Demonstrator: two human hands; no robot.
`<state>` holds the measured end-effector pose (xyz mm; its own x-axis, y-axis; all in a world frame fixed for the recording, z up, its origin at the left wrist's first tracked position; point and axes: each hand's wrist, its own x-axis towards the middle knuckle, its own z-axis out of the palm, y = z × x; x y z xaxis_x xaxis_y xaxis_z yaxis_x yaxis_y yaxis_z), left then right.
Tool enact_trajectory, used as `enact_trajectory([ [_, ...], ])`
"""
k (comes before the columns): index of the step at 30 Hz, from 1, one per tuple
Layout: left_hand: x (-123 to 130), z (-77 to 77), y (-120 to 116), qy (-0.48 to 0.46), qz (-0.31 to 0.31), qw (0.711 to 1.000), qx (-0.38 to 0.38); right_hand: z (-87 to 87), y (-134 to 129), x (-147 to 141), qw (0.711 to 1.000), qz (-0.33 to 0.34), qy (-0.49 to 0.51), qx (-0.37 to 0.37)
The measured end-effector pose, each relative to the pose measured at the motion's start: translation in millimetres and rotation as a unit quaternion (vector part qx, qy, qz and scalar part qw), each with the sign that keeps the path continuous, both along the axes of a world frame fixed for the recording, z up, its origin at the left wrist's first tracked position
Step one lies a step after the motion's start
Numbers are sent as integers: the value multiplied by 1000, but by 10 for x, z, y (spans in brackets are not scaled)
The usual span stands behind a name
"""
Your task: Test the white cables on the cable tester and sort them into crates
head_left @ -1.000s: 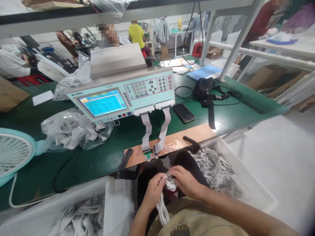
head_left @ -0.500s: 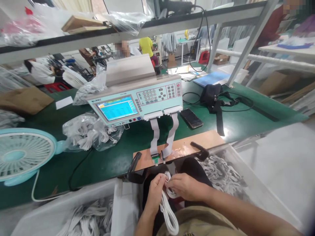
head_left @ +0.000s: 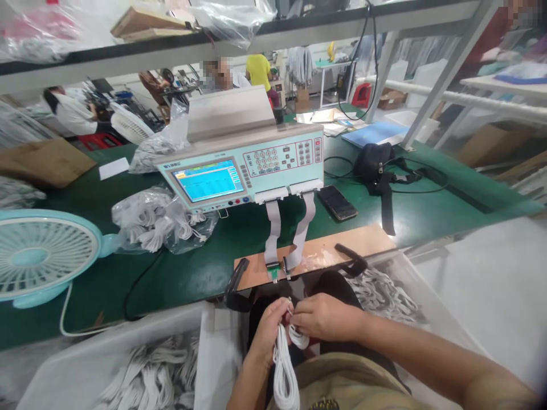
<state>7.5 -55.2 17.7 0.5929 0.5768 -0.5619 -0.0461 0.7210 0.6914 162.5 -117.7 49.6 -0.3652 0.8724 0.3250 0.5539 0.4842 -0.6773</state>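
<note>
Both my hands are closed on a coiled white cable over my lap. My left hand pinches it near its upper end, and the long loops hang below. My right hand grips a shorter loop of the same white cable beside it. A small connector end seems to stick up between the fingertips, too small to make out. Just beyond the hands, a wooden board lies at the table edge, carrying a small green circuit board. Two grey ribbon cables run from there to a tester with a lit screen.
A white bin of coiled cables stands at my left, another bin at my right. Black clamps flank the board. A fan, bagged cables, a phone and a black pouch occupy the green table.
The hanging cable loops have swung left and now hang straighter. The upper loop between my hands has dropped from sight. My view has shifted slightly.
</note>
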Motion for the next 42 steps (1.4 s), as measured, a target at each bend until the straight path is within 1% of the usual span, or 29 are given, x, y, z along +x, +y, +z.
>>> enact_trajectory([
  [2, 39, -19, -33, 16, 24, 999, 30, -32, 53, -25, 995, -77, 50, -37],
  [3, 54, -38, -44, 34, 38, 997, 58, -70, 86, -46, 985, -129, 94, -66],
  [5, 71, -91, -54, 78, 56, 988, 121, -176, 161, -96, 946, -214, 204, -135],
  [7, 68, -152, -46, 118, 66, 976, 169, -292, 231, -147, 900, -249, 304, -187],
  [9, 50, -202, -24, 144, 71, 968, 193, -387, 282, -187, 870, -258, 363, -209],
  [11, 30, -231, 1, 157, 69, 963, 210, -441, 311, -208, 856, -269, 387, -212],
  [13, 17, -235, 23, 163, 65, 959, 224, -454, 321, -213, 850, -272, 399, -211],
  [17, 5, -200, 63, 169, 57, 950, 255, -420, 316, -215, 847, -268, 407, -211],
  [20, -25, -161, 107, 173, 34, 940, 292, -391, 317, -231, 845, -274, 409, -208],
  [22, -61, -127, 152, 169, 10, 935, 310, -369, 327, -251, 837, -282, 417, -215],
  [24, -99, -87, 206, 157, -21, 938, 310, -342, 343, -278, 817, -291, 437, -238],
  [27, -134, -33, 279, 146, -56, 945, 286, -300, 370, -320, 768, -305, 489, -278],
  [29, -129, -19, 306, 146, -52, 949, 276, -280, 384, -340, 739, -313, 520, -293],
  [30, -117, -22, 311, 145, -43, 950, 273, -271, 388, -346, 729, -314, 530, -299],
  [32, -85, -44, 311, 139, -15, 952, 274, -253, 390, -346, 721, -305, 542, -305],
  [36, -25, -132, 303, 140, 42, 950, 275, -225, 383, -323, 735, -275, 541, -302],
  [42, 11, -270, 305, 122, 82, 959, 244, -241, 389, -304, 745, -268, 534, -296],
])
